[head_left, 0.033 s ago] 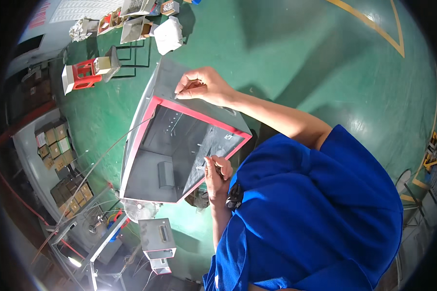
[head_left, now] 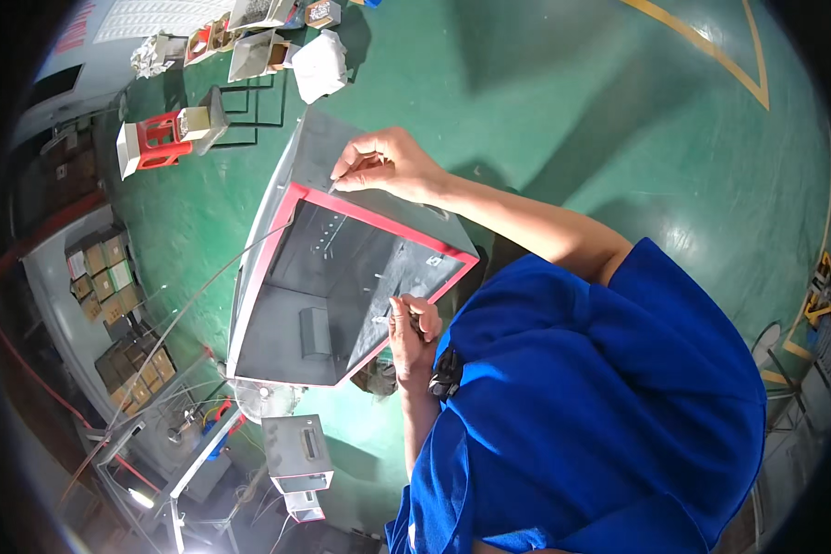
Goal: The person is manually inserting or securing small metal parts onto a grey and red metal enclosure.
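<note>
Around centre-frame, your right hand [head_left: 383, 166] stayed pinched by the box [head_left: 388, 222], seemingly mid-step; your left hand [head_left: 410, 336] curled, grip unclear.

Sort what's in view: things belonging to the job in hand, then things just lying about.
In the job:
- red-rimmed grey case
- right hand, at its upper edge
- left hand, near its opening

Apparently lying about:
- red stool
- white bundle
- cardboard boxes

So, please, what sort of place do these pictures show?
Likely a factory workshop: the green floor carries yellow lines, brown cartons are grouped at left, and a large red-rimmed grey box is near the middle.
</note>
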`<state>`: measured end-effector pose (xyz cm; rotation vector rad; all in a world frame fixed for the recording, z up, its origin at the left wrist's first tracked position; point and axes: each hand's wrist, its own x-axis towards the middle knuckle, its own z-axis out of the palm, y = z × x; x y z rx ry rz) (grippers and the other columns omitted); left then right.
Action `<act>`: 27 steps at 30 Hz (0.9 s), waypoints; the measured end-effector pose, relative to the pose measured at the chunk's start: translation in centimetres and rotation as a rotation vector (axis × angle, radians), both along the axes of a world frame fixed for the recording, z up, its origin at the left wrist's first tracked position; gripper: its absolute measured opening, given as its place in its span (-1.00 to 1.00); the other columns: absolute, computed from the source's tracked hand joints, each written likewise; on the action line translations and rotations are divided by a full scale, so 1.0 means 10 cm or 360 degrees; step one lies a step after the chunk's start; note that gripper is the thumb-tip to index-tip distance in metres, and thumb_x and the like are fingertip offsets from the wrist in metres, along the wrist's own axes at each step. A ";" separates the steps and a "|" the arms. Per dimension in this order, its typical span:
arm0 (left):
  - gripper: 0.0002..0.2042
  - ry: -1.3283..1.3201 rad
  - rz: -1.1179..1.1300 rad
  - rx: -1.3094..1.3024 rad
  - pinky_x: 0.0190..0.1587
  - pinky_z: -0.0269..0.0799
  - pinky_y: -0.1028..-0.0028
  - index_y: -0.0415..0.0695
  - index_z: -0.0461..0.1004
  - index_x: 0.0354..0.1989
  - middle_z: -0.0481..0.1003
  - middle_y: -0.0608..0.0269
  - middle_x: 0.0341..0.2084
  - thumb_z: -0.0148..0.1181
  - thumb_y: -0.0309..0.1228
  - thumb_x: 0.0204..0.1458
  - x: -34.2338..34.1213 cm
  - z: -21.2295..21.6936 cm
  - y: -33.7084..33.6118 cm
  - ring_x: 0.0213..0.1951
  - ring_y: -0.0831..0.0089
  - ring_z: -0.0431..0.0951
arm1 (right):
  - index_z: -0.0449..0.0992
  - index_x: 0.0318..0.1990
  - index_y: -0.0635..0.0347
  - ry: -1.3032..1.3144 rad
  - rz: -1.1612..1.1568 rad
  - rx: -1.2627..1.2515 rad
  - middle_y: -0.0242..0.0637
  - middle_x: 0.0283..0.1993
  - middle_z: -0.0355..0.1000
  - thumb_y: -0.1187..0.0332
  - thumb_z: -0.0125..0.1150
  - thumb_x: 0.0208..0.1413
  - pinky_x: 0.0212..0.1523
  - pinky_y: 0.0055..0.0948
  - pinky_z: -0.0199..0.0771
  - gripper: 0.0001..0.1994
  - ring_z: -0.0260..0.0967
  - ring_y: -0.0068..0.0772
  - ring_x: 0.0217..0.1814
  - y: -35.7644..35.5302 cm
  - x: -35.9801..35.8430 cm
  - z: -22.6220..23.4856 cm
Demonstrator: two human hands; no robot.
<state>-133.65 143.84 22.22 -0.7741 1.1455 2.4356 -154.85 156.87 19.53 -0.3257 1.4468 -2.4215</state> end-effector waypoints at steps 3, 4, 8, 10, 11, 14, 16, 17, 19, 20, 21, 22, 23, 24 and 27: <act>-0.69 -0.0056 0.0016 -0.0086 -0.62 0.00 0.59 -0.18 0.35 -0.34 0.21 0.35 -0.72 -0.18 -0.19 0.24 -0.07 0.01 0.03 -0.69 0.61 0.10 | 0.50 -0.34 0.34 0.0026 0.0018 0.0128 -0.29 -0.33 0.49 0.52 0.24 0.00 -0.15 -0.55 0.45 -0.91 0.44 -0.55 -0.23 -0.04 -0.03 0.07; -0.70 -0.0076 0.0042 -0.0084 -0.62 0.00 0.60 -0.18 0.36 -0.33 0.23 0.35 -0.70 -0.17 -0.20 0.24 -0.09 0.02 0.04 -0.68 0.61 0.11 | 0.50 -0.34 0.34 0.0039 -0.0022 0.0096 -0.30 -0.33 0.49 0.51 0.24 0.00 -0.15 -0.55 0.45 -0.91 0.44 -0.55 -0.24 -0.07 -0.05 0.06; -0.78 -0.0071 0.0123 -0.0006 -0.60 0.02 0.63 -0.20 0.39 -0.20 0.28 0.31 -0.60 -0.10 -0.32 0.21 -0.15 0.05 0.06 -0.62 0.61 0.16 | 0.52 -0.34 0.31 0.0053 -0.0031 0.0046 -0.31 -0.33 0.49 0.48 0.26 0.00 -0.17 -0.57 0.44 -0.90 0.43 -0.58 -0.26 -0.16 -0.15 -0.04; -0.79 -0.0049 0.0151 -0.0034 -0.61 0.02 0.67 -0.22 0.39 -0.16 0.26 0.32 -0.58 -0.07 -0.35 0.20 -0.18 0.08 0.10 -0.61 0.62 0.17 | 0.52 -0.34 0.31 0.0077 0.0096 0.0127 -0.32 -0.34 0.49 0.48 0.26 0.00 -0.18 -0.57 0.44 -0.90 0.42 -0.59 -0.27 -0.16 -0.19 -0.07; -0.80 -0.0008 0.0149 0.0024 -0.60 0.02 0.67 -0.22 0.39 -0.10 0.27 0.31 -0.56 -0.05 -0.42 0.17 -0.18 0.08 0.08 -0.60 0.62 0.18 | 0.52 -0.34 0.31 0.0147 0.0143 0.0165 -0.33 -0.35 0.49 0.48 0.26 0.00 -0.19 -0.57 0.43 -0.90 0.41 -0.60 -0.28 -0.14 -0.20 -0.02; -0.82 -0.0011 0.0171 -0.0023 -0.60 0.02 0.67 -0.22 0.40 -0.15 0.27 0.33 -0.57 -0.06 -0.42 0.17 -0.21 0.11 0.12 -0.60 0.63 0.18 | 0.52 -0.34 0.31 0.0235 0.0214 0.0206 -0.35 -0.36 0.49 0.48 0.26 0.00 -0.19 -0.57 0.42 -0.90 0.40 -0.60 -0.30 -0.15 -0.29 -0.03; -0.83 0.0024 0.0185 -0.0018 -0.60 0.02 0.66 -0.23 0.40 -0.18 0.27 0.33 -0.57 -0.06 -0.41 0.17 -0.21 0.09 0.13 -0.60 0.63 0.17 | 0.51 -0.36 0.30 0.0325 0.0175 0.0249 -0.36 -0.37 0.48 0.47 0.26 0.00 -0.19 -0.56 0.41 -0.91 0.40 -0.59 -0.30 -0.18 -0.35 -0.04; -0.83 0.0041 0.0193 -0.0019 -0.60 0.02 0.66 -0.23 0.40 -0.19 0.27 0.33 -0.57 -0.05 -0.40 0.17 -0.21 0.07 0.13 -0.60 0.63 0.17 | 0.50 -0.36 0.29 0.0352 0.0171 0.0291 -0.36 -0.38 0.48 0.47 0.26 0.00 -0.20 -0.56 0.40 -0.91 0.39 -0.60 -0.31 -0.18 -0.38 -0.02; -0.83 0.0049 0.0224 -0.0067 -0.59 0.03 0.66 -0.23 0.40 -0.21 0.28 0.33 -0.57 -0.05 -0.39 0.17 -0.21 0.04 0.14 -0.60 0.63 0.18 | 0.48 -0.37 0.29 0.0441 0.0177 0.0336 -0.38 -0.41 0.46 0.46 0.25 0.00 -0.24 -0.55 0.39 -0.90 0.37 -0.61 -0.35 -0.21 -0.42 -0.04; -0.83 0.0053 0.0241 -0.0091 -0.59 0.04 0.66 -0.23 0.40 -0.22 0.28 0.33 -0.57 -0.04 -0.39 0.17 -0.21 0.03 0.15 -0.60 0.63 0.18 | 0.48 -0.37 0.29 0.0468 0.0243 0.0363 -0.38 -0.42 0.46 0.46 0.25 0.01 -0.26 -0.55 0.38 -0.90 0.36 -0.61 -0.36 -0.22 -0.45 -0.06; -0.83 0.0065 0.0265 -0.0084 -0.60 0.04 0.66 -0.23 0.40 -0.21 0.28 0.33 -0.57 -0.04 -0.39 0.16 -0.21 0.02 0.15 -0.60 0.63 0.19 | 0.47 -0.38 0.29 0.0496 0.0310 0.0390 -0.39 -0.43 0.45 0.45 0.24 0.01 -0.27 -0.55 0.38 -0.90 0.36 -0.61 -0.37 -0.22 -0.48 -0.08; -0.82 0.0077 0.0286 -0.0074 -0.60 0.04 0.67 -0.23 0.40 -0.21 0.29 0.33 -0.56 -0.04 -0.39 0.16 -0.22 0.01 0.16 -0.60 0.63 0.19 | 0.47 -0.38 0.29 0.0524 0.0373 0.0420 -0.39 -0.43 0.45 0.45 0.24 0.01 -0.28 -0.54 0.37 -0.90 0.35 -0.62 -0.37 -0.21 -0.52 -0.09; -0.82 0.0089 0.0306 -0.0065 -0.60 0.04 0.67 -0.23 0.40 -0.20 0.29 0.33 -0.56 -0.04 -0.38 0.16 -0.22 0.01 0.16 -0.60 0.63 0.19 | 0.47 -0.38 0.29 0.0565 0.0425 0.0421 -0.38 -0.45 0.44 0.43 0.24 0.02 -0.31 -0.55 0.36 -0.88 0.34 -0.61 -0.39 -0.20 -0.55 -0.10; -0.81 0.0094 0.0332 -0.0085 -0.59 0.05 0.66 -0.23 0.41 -0.19 0.29 0.31 -0.58 -0.04 -0.39 0.15 -0.23 0.01 0.18 -0.60 0.62 0.19 | 0.47 -0.38 0.29 0.0574 0.0408 0.0453 -0.38 -0.46 0.43 0.42 0.24 0.02 -0.31 -0.54 0.36 -0.88 0.34 -0.60 -0.40 -0.21 -0.55 -0.10; -0.81 0.0099 0.0398 -0.0107 -0.57 0.07 0.63 -0.22 0.42 -0.16 0.29 0.30 -0.61 -0.07 -0.43 0.14 -0.29 0.06 0.24 -0.61 0.62 0.18 | 0.45 -0.39 0.29 0.0638 0.0313 0.0539 -0.34 -0.51 0.41 0.33 0.22 0.05 -0.36 -0.49 0.34 -0.81 0.33 -0.54 -0.44 -0.27 -0.53 -0.09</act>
